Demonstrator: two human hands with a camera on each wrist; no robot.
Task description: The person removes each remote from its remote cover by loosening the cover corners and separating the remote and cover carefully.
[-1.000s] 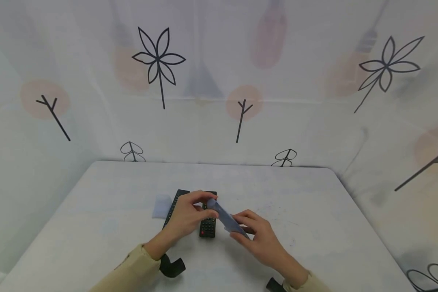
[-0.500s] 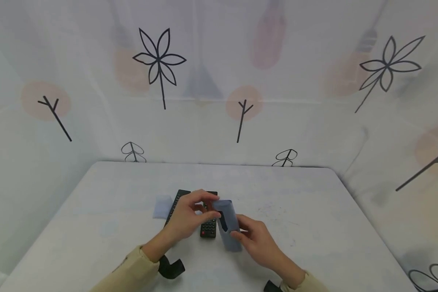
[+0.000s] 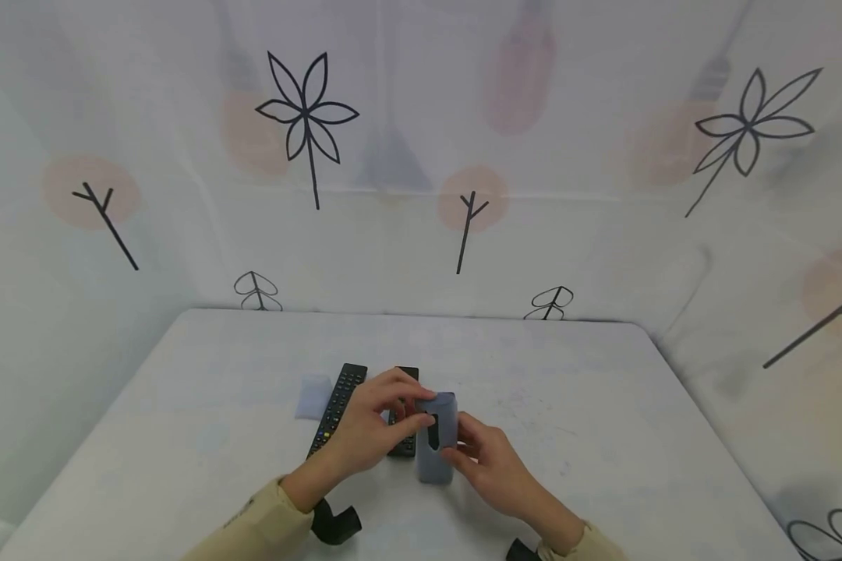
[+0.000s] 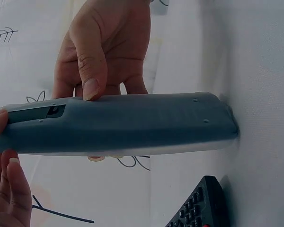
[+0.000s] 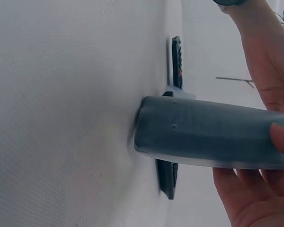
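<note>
A long remote control (image 3: 436,466) in a translucent bluish sleeve stands almost upright, its slotted side toward the head camera. Its lower end (image 5: 144,125) is at or very near the tabletop. My left hand (image 3: 375,428) pinches the top, with the thumb at the dark slot (image 4: 38,113). Lower down, my right hand (image 3: 494,471) grips the sides, thumb across the front and fingers behind. Two black remotes lie to the left: one (image 3: 341,397) slanted, another (image 3: 403,446) partly hidden behind the left hand and the sleeve.
A flat translucent bluish piece (image 3: 313,396) lies left of the slanted remote on the white table (image 3: 568,405). Black straps are at both wrists, the left one (image 3: 335,525) hanging near the table. Patterned cloth (image 3: 393,257) rises behind the table.
The sleeved remote has turned from a diagonal tilt to nearly upright, and its slotted side has come into view. Both hands keep hold of it; the left hand has shifted slightly right.
</note>
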